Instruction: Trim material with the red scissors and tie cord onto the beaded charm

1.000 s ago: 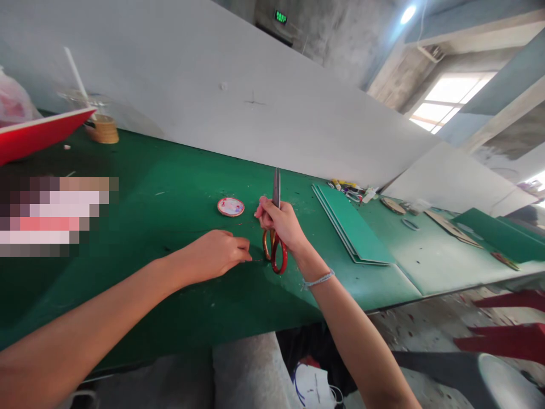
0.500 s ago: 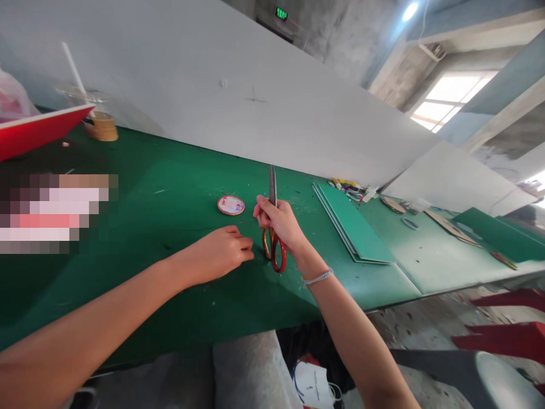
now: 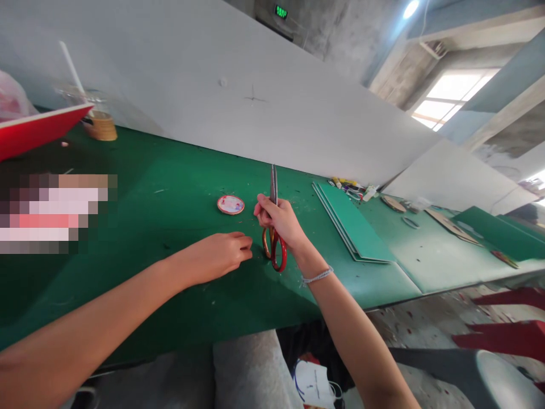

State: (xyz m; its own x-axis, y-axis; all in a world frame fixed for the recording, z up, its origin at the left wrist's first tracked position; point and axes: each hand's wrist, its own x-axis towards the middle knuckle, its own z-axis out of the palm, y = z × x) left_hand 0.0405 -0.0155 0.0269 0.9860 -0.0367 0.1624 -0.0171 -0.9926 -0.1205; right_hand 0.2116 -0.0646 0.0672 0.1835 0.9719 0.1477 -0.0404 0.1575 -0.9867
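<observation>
In the head view my right hand (image 3: 279, 218) is closed around the middle of a pair of scissors (image 3: 279, 254). The blades point up and away, and the red loop handles hang below the hand toward me. To its left, my left hand (image 3: 225, 255) is held above the green table, its fingers curled together near the handles but apart from them. Whatever those fingers may hold is hidden from me. A round disc with a red rim and pale printed face (image 3: 230, 205) lies flat on the table beyond my left hand.
Green boards (image 3: 355, 224) lie stacked at right, with small tools (image 3: 347, 187) behind them. A white partition (image 3: 255, 119) borders the green table (image 3: 140, 193) at the back. At far left are a red board (image 3: 42, 130) and a cup with a woven sleeve (image 3: 102, 126).
My left hand has lowered very slightly, its fingers still curled. My right hand and the scissors hold nearly the same place.
</observation>
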